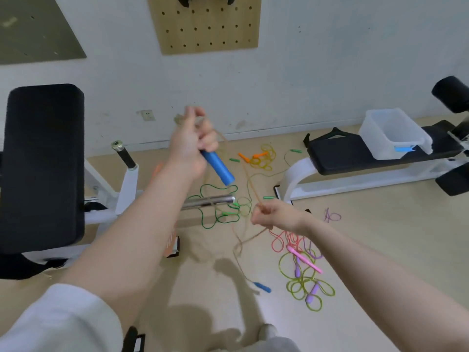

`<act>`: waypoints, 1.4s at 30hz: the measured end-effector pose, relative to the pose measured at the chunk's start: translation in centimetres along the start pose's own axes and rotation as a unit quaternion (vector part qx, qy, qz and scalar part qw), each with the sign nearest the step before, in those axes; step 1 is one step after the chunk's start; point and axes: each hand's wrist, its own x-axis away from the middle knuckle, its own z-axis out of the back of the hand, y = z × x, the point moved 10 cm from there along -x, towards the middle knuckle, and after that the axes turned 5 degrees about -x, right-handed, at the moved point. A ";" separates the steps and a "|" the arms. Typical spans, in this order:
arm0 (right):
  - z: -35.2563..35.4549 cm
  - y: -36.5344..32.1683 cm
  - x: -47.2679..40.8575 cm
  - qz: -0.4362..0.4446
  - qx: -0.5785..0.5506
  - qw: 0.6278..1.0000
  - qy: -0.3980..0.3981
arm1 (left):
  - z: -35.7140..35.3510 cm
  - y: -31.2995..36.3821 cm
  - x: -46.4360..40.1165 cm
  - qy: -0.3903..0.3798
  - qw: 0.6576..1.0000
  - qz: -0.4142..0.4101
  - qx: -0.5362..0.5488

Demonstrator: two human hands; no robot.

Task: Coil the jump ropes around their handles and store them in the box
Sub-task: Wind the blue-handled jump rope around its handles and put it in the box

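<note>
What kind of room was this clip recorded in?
Most likely a small home or studio gym. A padded weight bench stands on the right, another padded exercise machine with a chrome bar on the left, and jump ropes lie scattered over the floor. A pegboard hangs on the wall.

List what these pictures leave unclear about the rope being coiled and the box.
- Head view: the coils by the left hand are motion-blurred; their count is unreadable.
- The upper end of the blue handle is hidden inside that hand.
- The tan rope in the right hand is thin and blurred.
- The clear box on the bench: its near wall hides the floor inside.
</note>
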 end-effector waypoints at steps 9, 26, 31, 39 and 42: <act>-2.6 -6.4 0.1 -0.015 -0.543 0.836 0.081 | 9.5 -10.2 6.3 -0.026 0.856 0.211 -0.472; -9.2 -2.3 2.5 0.011 -0.246 0.969 -0.010 | 1.1 -7.1 7.3 -0.143 0.977 0.127 -0.089; -4.6 2.5 4.1 -0.033 -0.144 0.983 0.112 | 4.1 -3.9 4.2 -0.022 0.995 0.066 -0.071; -2.6 -5.3 3.1 0.078 -0.521 0.839 0.134 | 5.2 -14.2 10.9 -0.256 0.819 0.178 -0.482; -0.9 -7.0 2.5 0.079 -0.587 0.786 0.180 | 3.9 -15.4 13.3 -0.323 0.811 0.182 -0.452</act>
